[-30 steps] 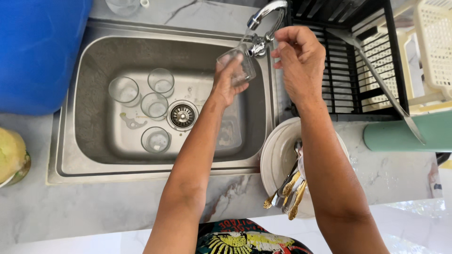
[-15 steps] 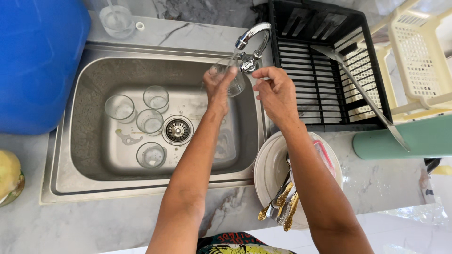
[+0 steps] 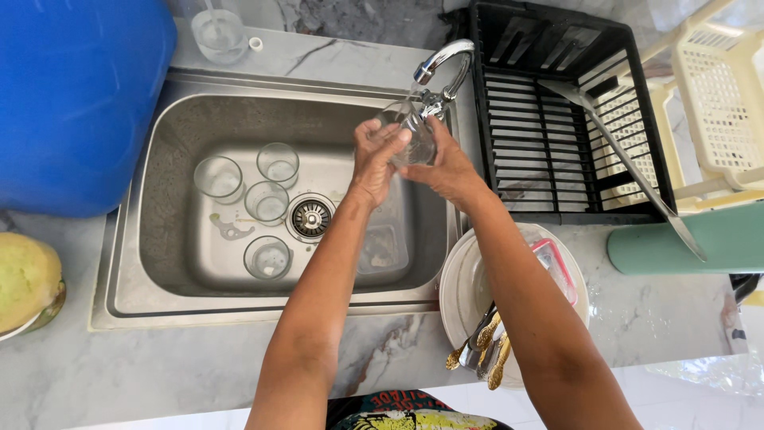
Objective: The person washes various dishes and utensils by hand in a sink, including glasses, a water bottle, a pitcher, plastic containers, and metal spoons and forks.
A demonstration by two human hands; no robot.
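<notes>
Rinsing a glass (image 3: 414,135) under the tap (image 3: 438,64): my left hand (image 3: 374,155) and right hand (image 3: 446,167) both grip it. Next it needs a steady turn; four more glasses (image 3: 267,199) wait at 9 o'clock.

One head-worn view, steeply downward and close over the sink (image 3: 159,295) and counter (image 3: 79,374).

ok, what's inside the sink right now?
In the sink: four upright glasses beside the drain and a clear tub. Both hands hold a fifth glass above. The left forearm hides part of the floor.
</notes>
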